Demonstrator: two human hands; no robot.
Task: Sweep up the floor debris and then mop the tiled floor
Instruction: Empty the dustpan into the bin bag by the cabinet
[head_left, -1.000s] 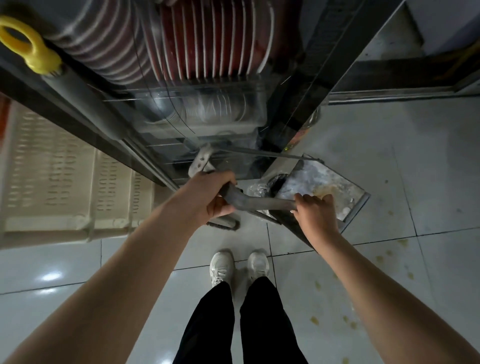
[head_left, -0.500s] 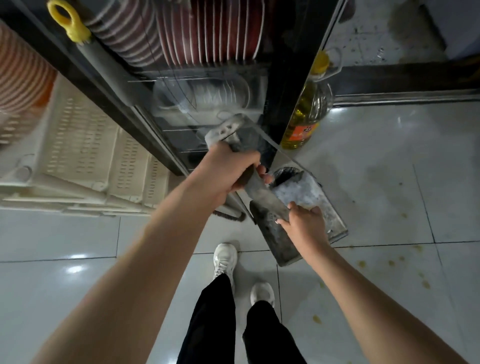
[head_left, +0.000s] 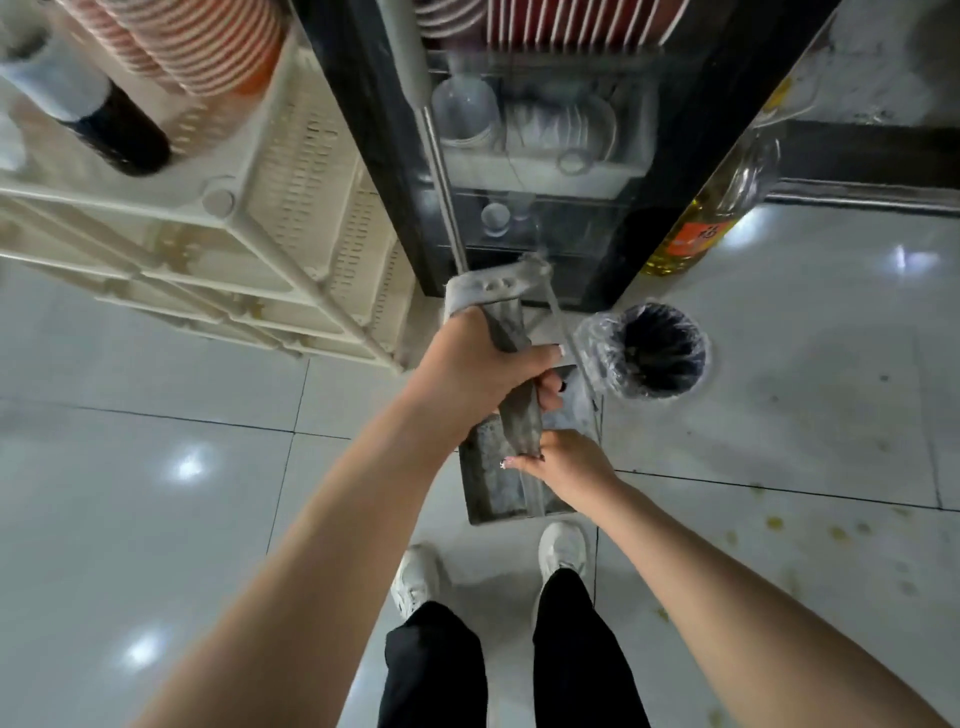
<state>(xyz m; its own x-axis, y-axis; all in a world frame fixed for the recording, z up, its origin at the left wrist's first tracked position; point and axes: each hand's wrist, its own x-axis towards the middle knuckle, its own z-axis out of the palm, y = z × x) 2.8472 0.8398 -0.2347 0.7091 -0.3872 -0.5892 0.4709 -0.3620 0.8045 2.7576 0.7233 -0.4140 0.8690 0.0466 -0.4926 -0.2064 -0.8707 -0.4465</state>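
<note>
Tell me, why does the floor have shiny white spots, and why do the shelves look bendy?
Head view: the spots are lamp reflections glaring on the glossy tiled floor; the wide-angle lens curves the cream rack near the edges; the bottle top left is blurred.

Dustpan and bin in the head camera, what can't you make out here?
- Dustpan contents: in the head view, the dustpan handle, left hand and right hand cover much of the pan.
- Bin inside: too dark within its liner to tell what it holds.
- Pole: top cut off by the upper frame edge, foot hidden behind the dustpan handle.
- Oil bottle label: blurred, unreadable.
</note>
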